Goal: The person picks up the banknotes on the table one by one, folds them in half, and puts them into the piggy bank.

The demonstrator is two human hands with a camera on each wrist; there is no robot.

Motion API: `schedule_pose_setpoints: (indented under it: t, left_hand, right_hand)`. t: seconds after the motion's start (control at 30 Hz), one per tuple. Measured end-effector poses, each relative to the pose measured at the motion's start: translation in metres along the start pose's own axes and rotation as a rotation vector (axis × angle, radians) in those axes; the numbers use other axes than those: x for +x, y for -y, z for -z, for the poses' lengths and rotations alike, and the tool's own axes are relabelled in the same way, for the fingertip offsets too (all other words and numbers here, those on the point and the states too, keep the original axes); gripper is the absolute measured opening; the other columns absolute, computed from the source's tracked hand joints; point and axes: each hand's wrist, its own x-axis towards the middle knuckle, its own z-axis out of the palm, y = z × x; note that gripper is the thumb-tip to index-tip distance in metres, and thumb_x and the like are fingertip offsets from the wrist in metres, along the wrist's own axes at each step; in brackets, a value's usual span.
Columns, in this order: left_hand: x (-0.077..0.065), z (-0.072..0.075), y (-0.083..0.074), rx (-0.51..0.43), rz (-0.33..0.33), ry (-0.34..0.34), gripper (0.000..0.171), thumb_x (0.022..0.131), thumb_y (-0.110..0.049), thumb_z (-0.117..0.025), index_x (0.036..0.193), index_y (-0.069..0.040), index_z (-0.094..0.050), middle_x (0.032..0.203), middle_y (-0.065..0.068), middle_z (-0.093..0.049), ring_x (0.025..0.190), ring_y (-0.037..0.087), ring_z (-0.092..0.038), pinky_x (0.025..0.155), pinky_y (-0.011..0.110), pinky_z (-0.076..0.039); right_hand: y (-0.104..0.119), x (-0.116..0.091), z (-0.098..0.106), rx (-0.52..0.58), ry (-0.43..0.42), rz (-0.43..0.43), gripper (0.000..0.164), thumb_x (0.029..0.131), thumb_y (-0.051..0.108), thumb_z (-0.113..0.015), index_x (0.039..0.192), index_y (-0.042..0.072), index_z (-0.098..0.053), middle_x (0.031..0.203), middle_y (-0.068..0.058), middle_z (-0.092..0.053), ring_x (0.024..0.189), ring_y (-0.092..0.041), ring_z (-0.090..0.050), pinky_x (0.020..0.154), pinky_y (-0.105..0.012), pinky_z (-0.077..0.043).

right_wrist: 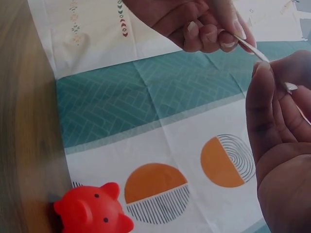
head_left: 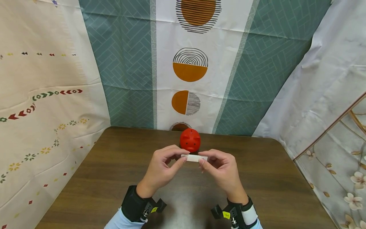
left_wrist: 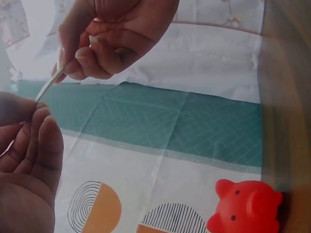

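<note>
A narrow white strip (head_left: pixel 195 158), which looks like folded paper, is stretched level between both hands above the table. My left hand (head_left: pixel 164 168) pinches its left end between thumb and fingers, and my right hand (head_left: pixel 221 170) pinches the other end the same way. Seen from the left wrist, the strip (left_wrist: pixel 48 86) is thin and edge-on. In the right wrist view, a small white end (right_wrist: pixel 290 87) pokes out between the right fingers. Just beyond the hands stands a red piggy bank (head_left: pixel 190 140), facing me; neither hand visibly grips it.
The brown wooden table (head_left: pixel 114 165) lies under both hands. A green and white patterned cloth (head_left: pixel 128 63) hangs behind its back edge. Patterned cloths also hang at the left (head_left: pixel 43 111) and right (head_left: pixel 328 111).
</note>
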Motion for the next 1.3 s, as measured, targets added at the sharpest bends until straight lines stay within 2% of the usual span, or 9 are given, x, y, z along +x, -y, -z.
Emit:
schedule_pose_setpoints:
  t: [0.17,0.4,0.5,0.63,0.73,0.9,1.1,1.2,1.3]
  left_hand:
    - [0.0,0.002,0.0,0.012,0.019,-0.01,0.021,0.091,0.003,-0.073,0.11,-0.004,-0.075,0.092,0.008,-0.072,0.074,0.014,-0.058,0.062,0.024,-0.055]
    - [-0.001,0.002,0.002,0.059,0.047,-0.045,0.036,0.093,0.001,-0.072,0.127,-0.007,-0.067,0.085,0.007,-0.067,0.072,0.013,-0.057,0.063,0.025,-0.056]
    - [-0.001,0.003,0.003,0.028,0.061,-0.039,0.03,0.094,0.001,-0.07,0.122,-0.007,-0.068,0.084,0.007,-0.064,0.072,0.013,-0.056,0.062,0.024,-0.055]
    - [-0.001,0.001,0.004,-0.054,0.067,-0.016,0.018,0.094,0.004,-0.068,0.111,-0.003,-0.07,0.085,0.011,-0.065,0.072,0.014,-0.057,0.063,0.025,-0.057]
    - [-0.001,-0.001,0.004,-0.083,0.057,-0.009,0.015,0.094,0.005,-0.067,0.106,-0.002,-0.07,0.084,0.012,-0.064,0.072,0.015,-0.057,0.063,0.026,-0.058]
    - [-0.003,-0.005,0.004,-0.065,0.057,-0.017,0.015,0.093,0.004,-0.069,0.106,-0.004,-0.069,0.081,0.011,-0.064,0.07,0.013,-0.055,0.061,0.025,-0.055]
    - [-0.004,-0.01,0.005,-0.039,0.104,-0.005,0.006,0.095,-0.002,-0.07,0.097,-0.007,-0.073,0.076,0.008,-0.066,0.066,0.011,-0.057,0.058,0.026,-0.055]
    - [-0.004,-0.012,0.004,-0.015,0.096,0.002,0.006,0.095,-0.006,-0.071,0.097,-0.011,-0.074,0.077,0.004,-0.067,0.067,0.011,-0.056,0.058,0.025,-0.053]
    - [-0.004,-0.013,0.004,0.006,0.061,0.011,0.006,0.094,-0.007,-0.072,0.096,-0.013,-0.074,0.078,0.002,-0.068,0.067,0.01,-0.054,0.057,0.024,-0.051]
  right_hand:
    - [0.001,0.0,0.002,-0.002,-0.002,-0.001,0.026,0.087,-0.015,-0.069,0.113,-0.008,-0.07,0.081,-0.009,-0.07,0.066,-0.018,-0.068,0.056,-0.037,-0.06]
    - [0.002,0.002,0.002,-0.018,0.003,-0.033,0.025,0.091,-0.01,-0.068,0.116,-0.005,-0.068,0.084,-0.015,-0.071,0.069,-0.017,-0.07,0.062,-0.036,-0.062]
    - [0.0,0.002,0.001,0.006,0.015,0.015,0.022,0.091,-0.014,-0.066,0.11,-0.003,-0.068,0.084,-0.016,-0.07,0.069,-0.02,-0.069,0.061,-0.035,-0.062]
    - [-0.002,0.001,0.001,0.053,0.011,0.071,0.026,0.085,-0.019,-0.068,0.105,-0.002,-0.071,0.091,-0.011,-0.07,0.072,-0.019,-0.066,0.059,-0.03,-0.06]
    - [-0.002,0.001,0.0,0.042,-0.014,0.058,0.027,0.084,-0.017,-0.071,0.106,-0.001,-0.071,0.095,-0.008,-0.069,0.072,-0.017,-0.062,0.059,-0.027,-0.058]
    - [0.0,0.001,-0.005,-0.03,-0.035,0.002,0.024,0.087,-0.009,-0.073,0.11,0.0,-0.07,0.087,-0.006,-0.068,0.063,-0.021,-0.059,0.053,-0.029,-0.055]
    - [-0.002,0.002,-0.01,-0.015,-0.024,0.042,0.021,0.086,-0.014,-0.071,0.1,0.001,-0.072,0.084,-0.007,-0.064,0.065,-0.016,-0.056,0.05,-0.028,-0.051]
    - [-0.004,0.002,-0.012,-0.007,0.0,0.06,0.021,0.087,-0.014,-0.07,0.1,0.003,-0.073,0.085,-0.007,-0.066,0.069,-0.015,-0.055,0.05,-0.027,-0.049]
    - [-0.004,0.002,-0.014,-0.01,0.038,0.09,0.023,0.088,-0.014,-0.068,0.102,0.003,-0.073,0.087,-0.008,-0.067,0.073,-0.015,-0.055,0.05,-0.027,-0.049]
